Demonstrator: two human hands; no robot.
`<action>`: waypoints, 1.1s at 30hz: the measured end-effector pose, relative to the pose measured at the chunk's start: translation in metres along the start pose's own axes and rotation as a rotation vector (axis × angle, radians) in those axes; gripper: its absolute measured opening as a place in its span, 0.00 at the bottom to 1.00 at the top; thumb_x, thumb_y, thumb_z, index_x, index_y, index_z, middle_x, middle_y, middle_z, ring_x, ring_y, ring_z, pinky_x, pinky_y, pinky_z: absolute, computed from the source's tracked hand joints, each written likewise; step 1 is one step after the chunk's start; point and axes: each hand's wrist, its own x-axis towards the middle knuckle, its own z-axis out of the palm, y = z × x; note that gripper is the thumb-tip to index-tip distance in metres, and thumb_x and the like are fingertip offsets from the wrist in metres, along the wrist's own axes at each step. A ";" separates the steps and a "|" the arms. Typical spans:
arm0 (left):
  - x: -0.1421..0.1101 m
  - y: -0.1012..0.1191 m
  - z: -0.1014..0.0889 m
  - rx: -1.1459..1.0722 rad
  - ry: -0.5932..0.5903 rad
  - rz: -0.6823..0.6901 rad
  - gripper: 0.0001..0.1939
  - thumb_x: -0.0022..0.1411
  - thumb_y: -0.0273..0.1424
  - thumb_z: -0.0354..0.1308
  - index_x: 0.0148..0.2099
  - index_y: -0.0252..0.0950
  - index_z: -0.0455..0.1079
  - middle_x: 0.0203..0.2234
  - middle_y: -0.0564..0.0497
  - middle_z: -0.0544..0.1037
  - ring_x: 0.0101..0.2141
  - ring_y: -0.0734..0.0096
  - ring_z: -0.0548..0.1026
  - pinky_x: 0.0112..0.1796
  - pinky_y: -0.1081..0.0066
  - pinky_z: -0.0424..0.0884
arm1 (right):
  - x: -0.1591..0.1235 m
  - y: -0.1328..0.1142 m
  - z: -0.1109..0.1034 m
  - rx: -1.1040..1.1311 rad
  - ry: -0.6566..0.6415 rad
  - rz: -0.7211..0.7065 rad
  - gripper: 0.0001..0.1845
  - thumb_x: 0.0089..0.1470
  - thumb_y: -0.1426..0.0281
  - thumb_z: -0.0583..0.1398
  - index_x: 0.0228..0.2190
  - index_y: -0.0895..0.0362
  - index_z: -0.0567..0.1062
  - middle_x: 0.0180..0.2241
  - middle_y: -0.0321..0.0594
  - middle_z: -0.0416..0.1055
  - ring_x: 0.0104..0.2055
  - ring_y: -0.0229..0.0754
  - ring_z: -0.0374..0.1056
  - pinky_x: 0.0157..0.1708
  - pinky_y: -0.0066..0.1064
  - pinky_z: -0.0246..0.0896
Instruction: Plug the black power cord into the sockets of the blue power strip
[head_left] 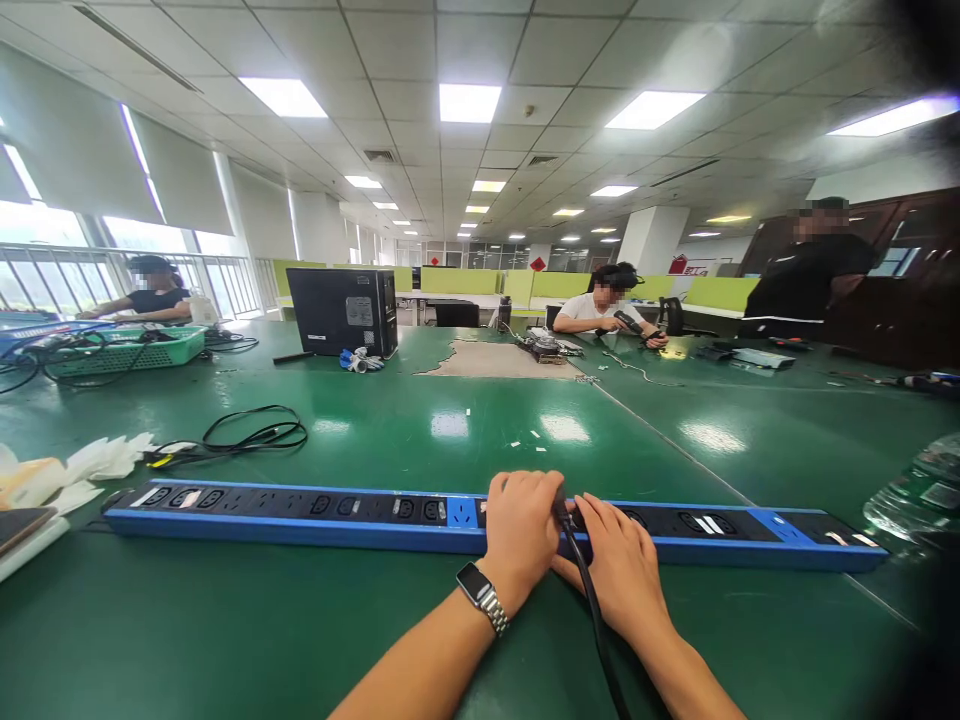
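A long blue and black power strip [315, 508] lies across the green table in front of me. My left hand [521, 530], with a watch on its wrist, is closed over the strip near its middle, gripping a black plug. My right hand [619, 560] rests beside it with fingers laid flat on the strip. A black cable [596, 620] runs from the plug between my hands toward me.
A coiled black cable [255, 435] and white cloths [105, 460] lie at the left. A black computer case [345, 310] stands further back, and a green basket [127, 350] is at far left. Three other people are at the far side. A clear plastic bottle [915, 490] lies at the right.
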 end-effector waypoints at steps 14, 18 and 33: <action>-0.050 -0.092 -0.070 -0.062 -0.157 -0.129 0.17 0.63 0.34 0.56 0.54 0.40 0.71 0.45 0.47 0.80 0.45 0.62 0.76 0.50 0.64 0.70 | 0.000 -0.001 0.001 0.002 -0.003 0.022 0.40 0.46 0.48 0.58 0.56 0.56 0.63 0.59 0.49 0.63 0.61 0.57 0.55 0.59 0.54 0.44; -0.048 -0.081 -0.071 0.015 -0.211 -0.081 0.19 0.63 0.29 0.55 0.56 0.42 0.69 0.50 0.49 0.78 0.50 0.64 0.73 0.54 0.61 0.65 | 0.001 -0.010 -0.004 0.013 -0.028 0.039 0.39 0.46 0.50 0.59 0.55 0.56 0.65 0.59 0.51 0.63 0.61 0.60 0.55 0.59 0.58 0.42; -0.067 -0.090 -0.067 0.351 -0.195 -0.202 0.30 0.55 0.39 0.61 0.60 0.39 0.63 0.55 0.42 0.72 0.56 0.48 0.66 0.59 0.45 0.53 | 0.037 -0.140 -0.019 0.494 -0.039 -0.281 0.13 0.56 0.63 0.59 0.42 0.54 0.75 0.41 0.43 0.77 0.45 0.48 0.68 0.49 0.45 0.60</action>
